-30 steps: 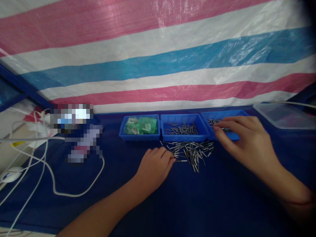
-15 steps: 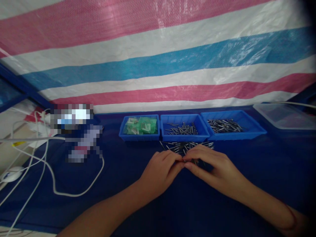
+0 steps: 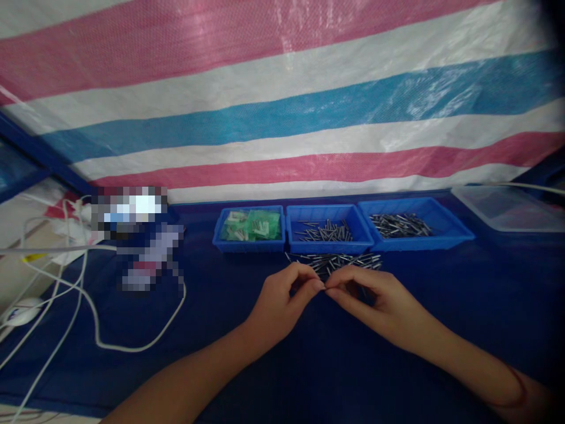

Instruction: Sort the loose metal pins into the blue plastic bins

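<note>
My left hand and my right hand meet at the fingertips over the blue table. Thumb and index finger of each are pinched together. Whatever small thing lies between them is too small and covered to make out. Just beyond the fingers spreads a loose pile of thin metal pins, partly hidden by my hands. Behind the pile stand three blue bins in a row. The left bin holds green-and-clear packets. Similar metal pieces fill part of the middle bin and the right bin.
White cables loop across the table's left side, near a white computer mouse and blurred-out items. A clear plastic lid lies at the back right. A striped tarp hangs behind the bins.
My hands have shifted slightly left. The left thumb and index finger have bowed apart into a rounder pinch, and the right fingers have also curled a little.
</note>
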Demonstrator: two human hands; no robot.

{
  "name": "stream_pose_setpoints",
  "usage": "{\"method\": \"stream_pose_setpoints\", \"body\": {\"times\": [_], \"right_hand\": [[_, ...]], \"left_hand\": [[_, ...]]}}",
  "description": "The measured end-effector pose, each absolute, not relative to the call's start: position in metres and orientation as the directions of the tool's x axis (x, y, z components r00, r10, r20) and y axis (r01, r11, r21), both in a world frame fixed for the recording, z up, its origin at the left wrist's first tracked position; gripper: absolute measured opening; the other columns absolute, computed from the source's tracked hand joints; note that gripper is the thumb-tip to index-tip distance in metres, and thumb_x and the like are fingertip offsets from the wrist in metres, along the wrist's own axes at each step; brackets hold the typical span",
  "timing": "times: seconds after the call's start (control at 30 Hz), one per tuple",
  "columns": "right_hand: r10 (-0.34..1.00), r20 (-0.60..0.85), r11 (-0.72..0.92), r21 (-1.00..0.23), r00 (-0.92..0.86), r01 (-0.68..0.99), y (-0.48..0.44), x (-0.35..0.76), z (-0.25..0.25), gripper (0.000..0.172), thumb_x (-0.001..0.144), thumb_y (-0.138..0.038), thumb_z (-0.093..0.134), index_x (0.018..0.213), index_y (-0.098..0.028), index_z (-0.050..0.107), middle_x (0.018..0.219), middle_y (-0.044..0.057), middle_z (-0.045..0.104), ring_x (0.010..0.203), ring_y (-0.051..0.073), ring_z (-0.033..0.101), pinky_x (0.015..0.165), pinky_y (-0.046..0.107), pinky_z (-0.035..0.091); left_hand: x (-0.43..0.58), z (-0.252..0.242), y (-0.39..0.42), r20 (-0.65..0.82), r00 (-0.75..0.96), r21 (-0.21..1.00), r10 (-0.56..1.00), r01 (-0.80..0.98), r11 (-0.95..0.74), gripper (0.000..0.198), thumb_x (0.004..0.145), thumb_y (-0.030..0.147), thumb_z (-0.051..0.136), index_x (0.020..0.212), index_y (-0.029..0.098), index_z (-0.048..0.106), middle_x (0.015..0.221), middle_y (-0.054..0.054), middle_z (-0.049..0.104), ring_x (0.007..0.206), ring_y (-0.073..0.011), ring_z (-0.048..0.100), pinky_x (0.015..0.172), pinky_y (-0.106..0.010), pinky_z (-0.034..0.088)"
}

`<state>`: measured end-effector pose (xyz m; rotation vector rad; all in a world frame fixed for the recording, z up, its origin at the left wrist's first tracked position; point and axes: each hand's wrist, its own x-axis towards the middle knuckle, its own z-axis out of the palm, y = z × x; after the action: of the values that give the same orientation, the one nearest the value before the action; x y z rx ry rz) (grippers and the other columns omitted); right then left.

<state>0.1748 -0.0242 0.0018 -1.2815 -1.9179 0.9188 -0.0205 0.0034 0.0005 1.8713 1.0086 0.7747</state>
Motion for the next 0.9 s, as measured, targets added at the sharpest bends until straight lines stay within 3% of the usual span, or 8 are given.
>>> {"method": "stream_pose_setpoints", "body": {"times": [0.17, 0.43, 0.9], "right_hand": [[0.966, 0.100, 0.195, -0.887, -0.238, 0.419, -0.0238, 0.1712, -0.0013, 0.016, 0.089, -0.033, 0.052, 0.086, -0.020, 0.062, 0.077, 0.002, 0.063, 0.067, 0.013, 0.056, 0.059, 0.025, 0.044], [0.979, 0.035, 0.079, -0.973, -0.202, 0.216, -0.0203, 0.1677, -0.0046, 0.017, 0.083, -0.036, 0.061, 0.088, -0.019, 0.062, 0.068, -0.001, 0.059, 0.059, 0.011, 0.054, 0.054, 0.021, 0.045], [0.945, -0.092, -0.015, -0.971, -0.314, 0.239, -0.0222, 0.1674, -0.0034, 0.023, 0.088, -0.040, 0.054, 0.090, -0.019, 0.063, 0.071, 0.000, 0.058, 0.064, 0.012, 0.051, 0.054, 0.023, 0.040]], "left_hand": [[-0.0204, 0.0028, 0.0013, 0.121, 0.440, 0.928, 0.890, 0.267, -0.258, 0.016, 0.086, 0.032, 0.061, 0.087, 0.016, 0.063, 0.081, -0.001, 0.065, 0.073, -0.0122, 0.058, 0.067, -0.021, 0.044], [-0.0190, 0.0041, 0.0037, 0.173, 0.404, 0.925, 0.898, 0.247, -0.290, 0.014, 0.087, 0.025, 0.058, 0.091, 0.016, 0.068, 0.086, -0.002, 0.069, 0.079, -0.0136, 0.062, 0.073, -0.023, 0.045], [-0.0188, 0.0040, 0.0027, 0.234, 0.447, 0.905, 0.864, 0.225, -0.361, 0.016, 0.090, 0.024, 0.056, 0.093, 0.016, 0.069, 0.087, -0.004, 0.068, 0.081, -0.0139, 0.063, 0.074, -0.023, 0.046]]}}
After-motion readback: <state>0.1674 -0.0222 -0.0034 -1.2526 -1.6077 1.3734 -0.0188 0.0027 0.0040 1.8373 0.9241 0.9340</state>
